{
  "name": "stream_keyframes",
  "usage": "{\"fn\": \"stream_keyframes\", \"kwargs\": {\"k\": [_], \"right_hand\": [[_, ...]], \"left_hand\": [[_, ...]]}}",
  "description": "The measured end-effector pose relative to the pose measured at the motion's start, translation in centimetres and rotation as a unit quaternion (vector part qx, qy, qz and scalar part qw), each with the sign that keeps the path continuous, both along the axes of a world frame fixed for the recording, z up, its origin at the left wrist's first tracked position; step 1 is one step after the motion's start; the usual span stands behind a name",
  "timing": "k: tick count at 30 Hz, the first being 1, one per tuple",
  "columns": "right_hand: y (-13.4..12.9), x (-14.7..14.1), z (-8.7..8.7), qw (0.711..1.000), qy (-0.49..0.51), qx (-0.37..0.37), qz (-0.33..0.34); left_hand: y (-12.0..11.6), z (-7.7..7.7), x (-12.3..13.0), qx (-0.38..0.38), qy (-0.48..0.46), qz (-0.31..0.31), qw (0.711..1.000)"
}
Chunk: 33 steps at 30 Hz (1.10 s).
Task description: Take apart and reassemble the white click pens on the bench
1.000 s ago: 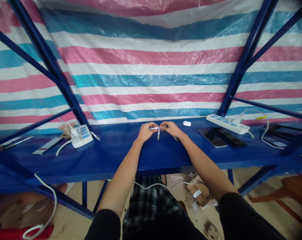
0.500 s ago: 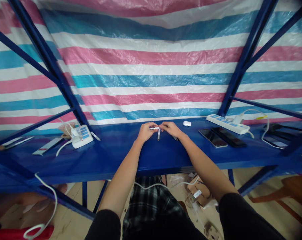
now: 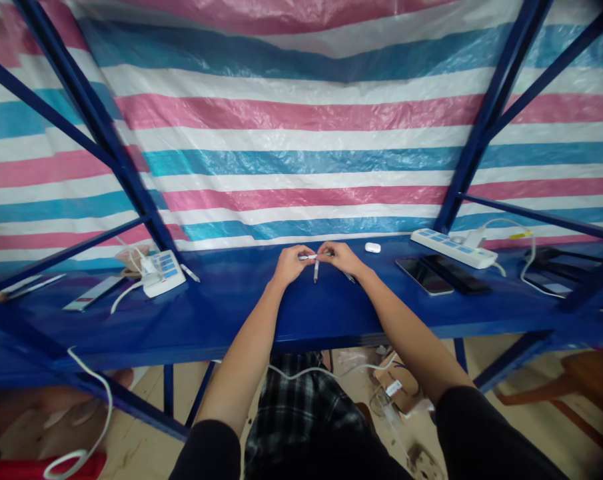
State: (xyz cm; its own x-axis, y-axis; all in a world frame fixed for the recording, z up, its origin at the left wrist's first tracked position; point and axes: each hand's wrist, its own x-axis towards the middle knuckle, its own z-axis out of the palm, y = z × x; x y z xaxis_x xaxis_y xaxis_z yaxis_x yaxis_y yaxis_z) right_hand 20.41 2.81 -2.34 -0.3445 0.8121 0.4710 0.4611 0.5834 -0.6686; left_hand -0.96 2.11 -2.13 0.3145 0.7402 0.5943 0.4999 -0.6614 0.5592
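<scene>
Both hands meet over the blue table (image 3: 241,300), near its far side. In my left hand (image 3: 288,264), thumb and fingers pinch a thin white pen (image 3: 308,257) held level. My right hand (image 3: 343,257) pinches the pen's other end, and a greyish tip shows by its fingers. Just below the fingertips, a second slim white and grey pen (image 3: 316,272) points towards me; its far end is hidden by the hands. Something thin and dark (image 3: 350,277) lies beneath my right hand, too covered to name.
To the right are a white earbud case (image 3: 372,247), two phones (image 3: 426,275) and a power strip (image 3: 454,248). Another power strip (image 3: 164,273), a white pen (image 3: 190,273) and a flat phone-like slab (image 3: 94,293) lie left. Blue frame posts (image 3: 474,143) flank a striped sheet.
My right fingertips have shifted slightly left along the pen, closer to my left hand. The greyish tip shows more clearly. Other things keep their places.
</scene>
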Motion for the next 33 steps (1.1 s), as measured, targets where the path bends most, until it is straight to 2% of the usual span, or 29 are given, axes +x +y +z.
{"fn": "stream_keyframes", "kwargs": {"k": [6, 14, 20, 23, 25, 28, 33], "right_hand": [[-0.2, 0.0, 0.2, 1.000, 0.012, -0.011, 0.001], [-0.6, 0.2, 0.7, 0.999, -0.028, -0.041, 0.001], [-0.5, 0.1, 0.5, 0.997, 0.013, -0.078, 0.013], [-0.2, -0.1, 0.4, 0.992, 0.064, -0.102, 0.026], [0.0, -0.2, 0.2, 0.988, 0.092, -0.116, 0.036], [0.1, -0.5, 0.2, 0.980, 0.134, -0.137, 0.055], [-1.0, -1.0, 1.0, 0.946, 0.188, -0.214, 0.155]], "left_hand": [[0.1, -0.1, -0.1, -0.006, -0.003, -0.006, 1.000], [0.1, 0.0, 0.0, -0.007, -0.002, 0.004, 1.000], [-0.2, 0.5, 0.1, 0.025, 0.002, 0.002, 1.000], [0.1, 0.7, -0.1, 0.031, -0.090, 0.031, 0.995], [0.4, 0.8, -0.2, -0.024, -0.187, 0.040, 0.981], [1.0, 0.8, -0.5, -0.115, -0.304, -0.003, 0.946], [1.0, 0.9, -0.3, -0.151, -0.408, -0.047, 0.899]]}}
